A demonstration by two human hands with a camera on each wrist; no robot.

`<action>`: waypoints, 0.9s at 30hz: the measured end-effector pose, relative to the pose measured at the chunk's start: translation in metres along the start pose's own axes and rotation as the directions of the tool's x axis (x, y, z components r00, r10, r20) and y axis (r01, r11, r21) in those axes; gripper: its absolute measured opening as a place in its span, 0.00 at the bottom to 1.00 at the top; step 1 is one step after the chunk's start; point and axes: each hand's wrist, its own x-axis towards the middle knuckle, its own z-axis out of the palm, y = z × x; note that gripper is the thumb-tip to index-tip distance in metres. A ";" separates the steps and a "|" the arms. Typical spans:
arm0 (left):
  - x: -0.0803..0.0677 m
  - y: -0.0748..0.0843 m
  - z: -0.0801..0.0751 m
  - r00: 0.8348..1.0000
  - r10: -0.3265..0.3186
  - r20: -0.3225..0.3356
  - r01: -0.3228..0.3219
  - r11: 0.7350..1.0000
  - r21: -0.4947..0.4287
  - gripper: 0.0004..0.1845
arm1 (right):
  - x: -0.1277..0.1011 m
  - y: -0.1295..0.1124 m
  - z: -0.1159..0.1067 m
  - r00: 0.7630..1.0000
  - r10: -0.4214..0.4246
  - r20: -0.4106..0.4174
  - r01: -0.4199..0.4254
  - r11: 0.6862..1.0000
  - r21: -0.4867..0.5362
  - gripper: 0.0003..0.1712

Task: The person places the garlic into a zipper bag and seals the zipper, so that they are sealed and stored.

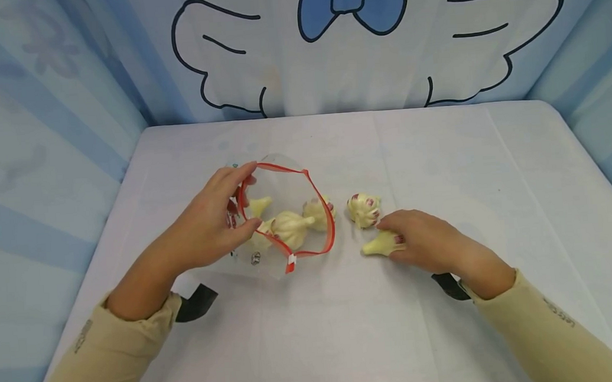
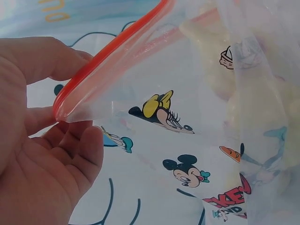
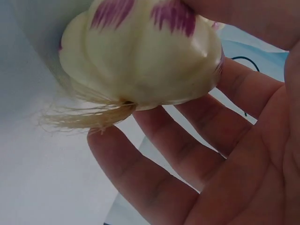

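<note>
Left hand point(image 1: 209, 224) pinched the red rim of the zip bag point(image 1: 286, 213), mouth held open on the table point(image 1: 441, 146). Right hand point(image 1: 427, 242) gripped a garlic bulb point(image 1: 384, 243), seemingly lifted; we noted another bulb point(image 1: 363, 209) just beside.

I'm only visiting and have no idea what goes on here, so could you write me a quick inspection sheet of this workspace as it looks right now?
Surface: table under a pale cloth.
Job's things: clear zip bag with a red seal, mouth held open, several garlic bulbs inside; one purple-streaked garlic bulb lies loose on the cloth; another bulb is under the right hand.
Clutter: nothing seen.
Hands: left hand pinches the bag's rim; right hand grips its garlic bulb.
Cables: nothing seen; a dark strap shows at each wrist.
Surroundings: blue striped cloth walls, a cartoon figure with a blue bow at the back.
</note>
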 end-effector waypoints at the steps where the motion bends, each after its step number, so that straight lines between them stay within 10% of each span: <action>1: 0.000 0.000 0.000 1.000 -0.001 0.000 0.001 1.000 0.002 0.41 | 0.000 0.001 0.000 1.000 -0.003 -0.005 0.003 1.000 -0.001 0.26; 27: -0.001 0.001 0.002 1.000 -0.015 0.005 0.015 1.000 0.001 0.42 | -0.006 0.005 0.001 0.995 0.088 -0.035 -0.090 0.994 -0.062 0.21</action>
